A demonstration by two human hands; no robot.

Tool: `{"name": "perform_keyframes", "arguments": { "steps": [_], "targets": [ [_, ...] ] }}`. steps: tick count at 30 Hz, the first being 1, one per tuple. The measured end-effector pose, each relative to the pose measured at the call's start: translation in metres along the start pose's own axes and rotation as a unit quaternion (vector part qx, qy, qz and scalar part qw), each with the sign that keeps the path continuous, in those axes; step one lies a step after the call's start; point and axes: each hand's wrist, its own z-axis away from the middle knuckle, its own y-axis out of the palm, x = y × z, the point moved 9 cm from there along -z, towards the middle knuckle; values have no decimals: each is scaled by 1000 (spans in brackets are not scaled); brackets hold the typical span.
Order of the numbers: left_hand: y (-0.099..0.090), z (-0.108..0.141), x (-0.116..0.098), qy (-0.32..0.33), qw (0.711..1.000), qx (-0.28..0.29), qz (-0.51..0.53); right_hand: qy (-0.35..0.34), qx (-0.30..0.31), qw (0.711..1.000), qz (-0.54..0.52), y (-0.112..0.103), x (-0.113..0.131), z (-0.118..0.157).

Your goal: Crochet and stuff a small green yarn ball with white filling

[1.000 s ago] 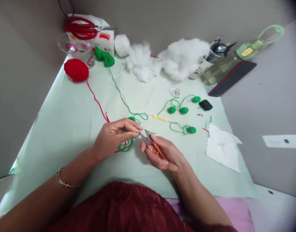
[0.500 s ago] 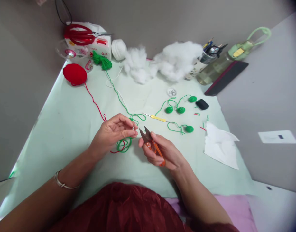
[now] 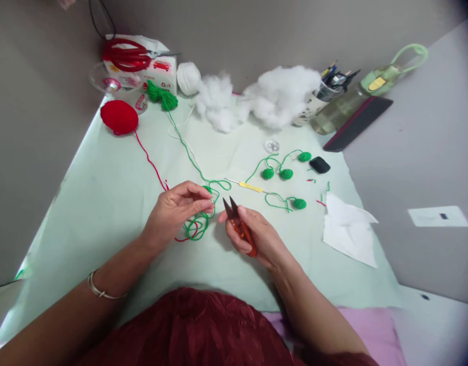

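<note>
Orange thread snips [image 3: 241,231] with dark blades pointing up and left are held in my right hand [image 3: 257,231]. The blades stand a little apart, just right of my left fingertips. My left hand [image 3: 178,211] is pinched at thumb and fingers; what lies between them is too small to name. Loops of green yarn [image 3: 196,229] and some red yarn lie beside and under the left hand. A yellow crochet hook [image 3: 250,187] rests on the table above the snips. Small green crocheted balls [image 3: 286,174] with yarn tails lie to the right.
At the back are a red yarn ball [image 3: 119,117], red scissors [image 3: 127,55] on a box, green yarn [image 3: 162,96], white yarn [image 3: 188,79], white stuffing [image 3: 283,94] and a pen cup [image 3: 310,109]. A bottle [image 3: 337,109], black item [image 3: 320,164] and white paper [image 3: 350,231] are right.
The snips have closed partly, their blades nearer each other, and my right hand's fingers have squeezed in. My left fingertips have shifted slightly left, widening the gap to the blades.
</note>
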Motion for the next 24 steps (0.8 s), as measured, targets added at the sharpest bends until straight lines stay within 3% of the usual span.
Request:
{"name": "perform_keyframes", "arguments": {
  "steps": [9, 17, 24],
  "targets": [
    [17, 9, -13, 80, 994, 35, -65, -140, -158, 966, 148, -15, 29, 10],
    [25, 11, -10, 45, 994, 56, -79, -176, -151, 951, 204, -7, 34, 13],
    [28, 12, 7, -32, 996, 76, -23, -184, -163, 938, 245, -7, 37, 14]
  ]
}}
